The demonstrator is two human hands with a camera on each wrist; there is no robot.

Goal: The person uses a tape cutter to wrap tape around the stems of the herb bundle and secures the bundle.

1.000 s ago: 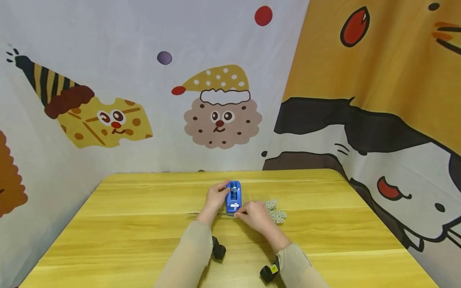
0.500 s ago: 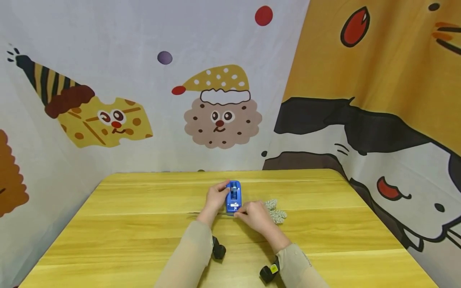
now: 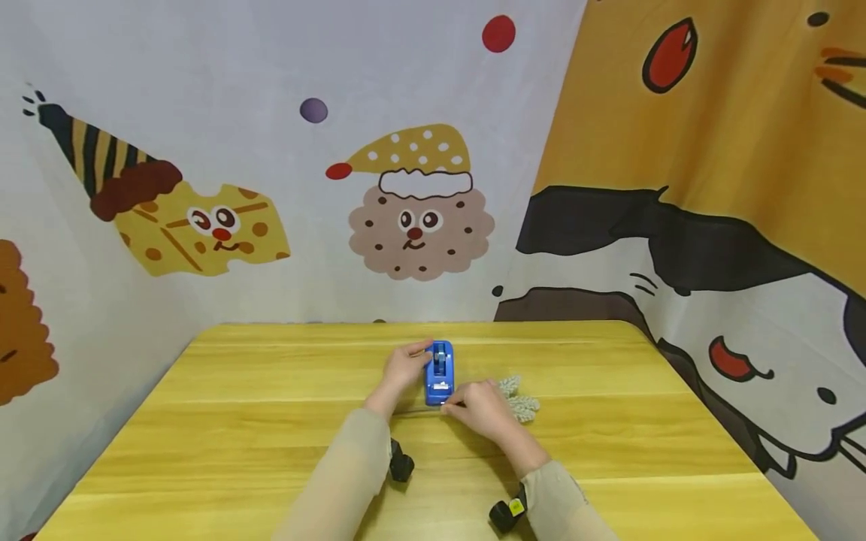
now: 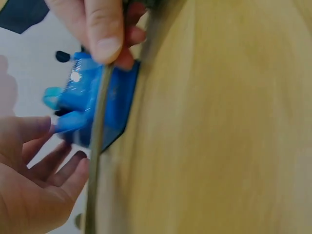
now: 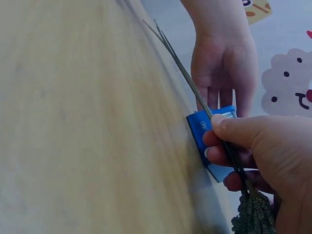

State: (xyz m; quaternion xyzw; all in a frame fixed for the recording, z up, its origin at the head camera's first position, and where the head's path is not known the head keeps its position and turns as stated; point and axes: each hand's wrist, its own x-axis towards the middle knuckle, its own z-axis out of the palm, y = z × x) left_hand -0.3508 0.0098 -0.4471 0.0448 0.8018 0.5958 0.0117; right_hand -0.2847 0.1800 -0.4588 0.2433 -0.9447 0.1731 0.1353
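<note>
A blue tape dispenser (image 3: 440,385) lies on the table, its roll slot toward the far end. My left hand (image 3: 404,367) is at its left side, fingertips right at the upper left edge; the left wrist view shows these fingers loosely extended and spread. With thumb and fingers my right hand (image 3: 479,408) pinches the stem of a plant sprig (image 5: 186,75) just in front of the dispenser's near end. The sprig's grey-green, bumpy heads (image 3: 522,408) stick out to the right of that hand, and its thin stem runs leftward toward my left wrist.
The wooden table (image 3: 271,451) extends around both hands. Behind it hangs a curtain (image 3: 257,60) with cartoon figures. A black camera mount (image 3: 401,464) is on the left wrist, and another black camera mount (image 3: 506,513) on the right.
My left hand and forearm have shifted slightly left, the fingers still at the dispenser's edge. The head view has tilted a little. My right hand keeps its pinch on the sprig's stem.
</note>
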